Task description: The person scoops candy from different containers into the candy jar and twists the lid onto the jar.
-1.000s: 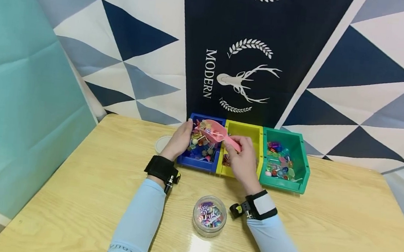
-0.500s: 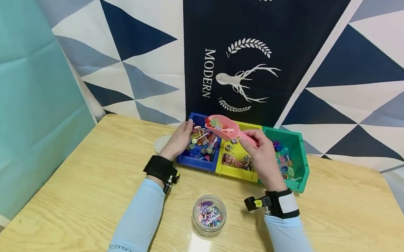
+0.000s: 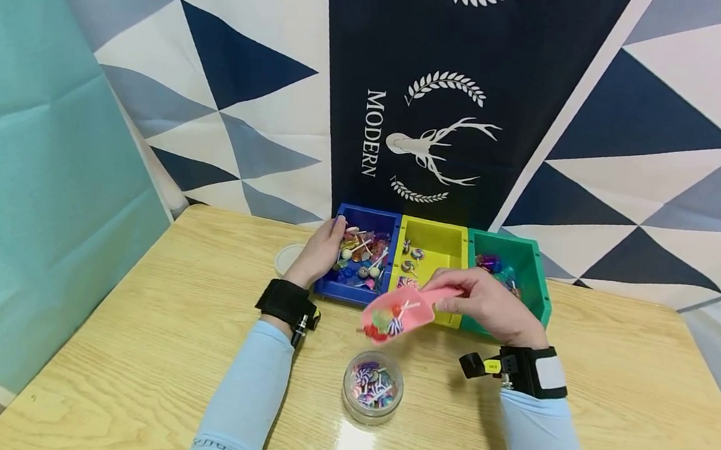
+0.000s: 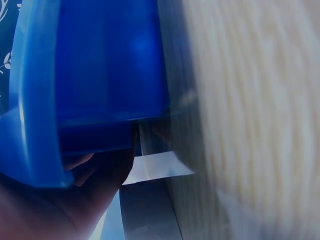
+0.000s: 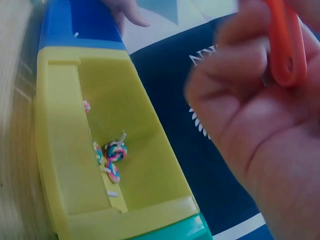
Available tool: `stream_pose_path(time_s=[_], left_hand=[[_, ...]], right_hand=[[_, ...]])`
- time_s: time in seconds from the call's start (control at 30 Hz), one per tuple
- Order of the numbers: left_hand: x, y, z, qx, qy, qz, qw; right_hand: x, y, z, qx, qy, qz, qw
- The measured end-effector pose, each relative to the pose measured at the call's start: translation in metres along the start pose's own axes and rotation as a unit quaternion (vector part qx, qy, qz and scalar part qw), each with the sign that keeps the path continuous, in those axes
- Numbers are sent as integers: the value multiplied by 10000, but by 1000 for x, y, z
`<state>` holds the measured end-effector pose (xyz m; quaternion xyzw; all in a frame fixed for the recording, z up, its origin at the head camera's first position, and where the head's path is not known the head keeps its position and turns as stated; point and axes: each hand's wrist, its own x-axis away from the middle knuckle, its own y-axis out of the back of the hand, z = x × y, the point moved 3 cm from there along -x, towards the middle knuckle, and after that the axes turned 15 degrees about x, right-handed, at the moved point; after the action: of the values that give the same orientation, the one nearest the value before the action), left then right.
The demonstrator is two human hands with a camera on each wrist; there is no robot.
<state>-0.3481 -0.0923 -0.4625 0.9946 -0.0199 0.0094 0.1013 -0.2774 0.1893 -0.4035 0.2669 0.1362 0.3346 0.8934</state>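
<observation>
In the head view my right hand [image 3: 489, 306] grips the handle of a pink scoop [image 3: 420, 312], which holds small candy-like pieces: red, pale green, and a striped lollipop with a white stick. The scoop's bowl is tilted down to the left, between the yellow bin [image 3: 440, 240] and a round clear jar [image 3: 369, 416] of striped and coloured pieces. My left hand [image 3: 317, 251] rests against the outer left side of the blue bin [image 3: 346, 293], fingers mostly straight. Its underside shows close up in the left wrist view. The right wrist view has the orange-looking scoop handle [image 5: 290, 55] in my fingers.
The blue bin holds mixed beads and lollipops; the yellow one holds several swirl lollipops [image 5: 116, 151]. A green bin [image 3: 541, 293] with colourful pieces adjoins on the right. A pale round lid [image 3: 286, 257] lies left of my hand. Patterned cloth rises behind the bins.
My right hand has carried the loaded scoop from over the blue bin, first rightward, then toward me, near the jar. The left hand has stayed at the blue bin.
</observation>
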Motion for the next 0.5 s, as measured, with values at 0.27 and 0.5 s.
stream_pose_path(time_s=[0.27,0.5], left_hand=[[0,0,1,51,-63,23,10000],[-1,0,1,38,-114,33,9999]], right_hand=[[1,-8,4,123,452,1234,9912],[3,-13,10,590,28,1425,9880]])
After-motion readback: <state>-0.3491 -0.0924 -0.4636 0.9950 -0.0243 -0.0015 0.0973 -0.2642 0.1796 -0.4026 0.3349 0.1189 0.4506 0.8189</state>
